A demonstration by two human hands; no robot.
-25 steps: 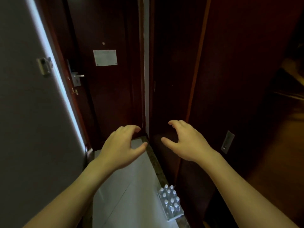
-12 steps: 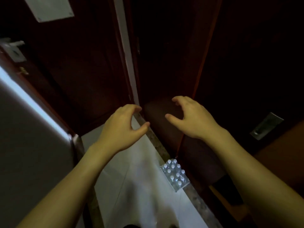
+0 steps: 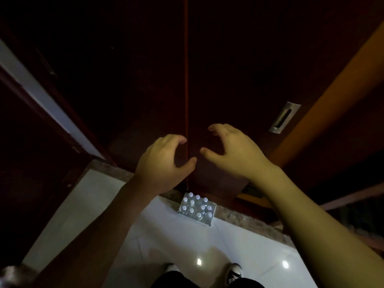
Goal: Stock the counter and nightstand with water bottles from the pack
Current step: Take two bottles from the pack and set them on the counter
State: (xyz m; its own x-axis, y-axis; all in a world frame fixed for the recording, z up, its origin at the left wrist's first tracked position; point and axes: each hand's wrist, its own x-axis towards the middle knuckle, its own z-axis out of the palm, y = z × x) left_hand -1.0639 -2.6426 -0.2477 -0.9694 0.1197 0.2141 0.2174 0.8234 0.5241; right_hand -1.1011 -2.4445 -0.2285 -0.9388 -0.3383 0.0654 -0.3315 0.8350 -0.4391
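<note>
Both hands, left hand (image 3: 164, 163) and right hand (image 3: 232, 150), hover with fingers loosely curled, holding nothing, above the water bottle pack (image 3: 196, 206) on the white floor (image 3: 239, 252) at the frame's lower middle.

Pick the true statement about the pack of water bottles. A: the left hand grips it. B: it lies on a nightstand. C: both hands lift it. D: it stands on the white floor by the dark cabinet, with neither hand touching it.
D: the pack of water bottles stands on the floor against the cabinet, with the left hand and right hand bare above it.
</note>
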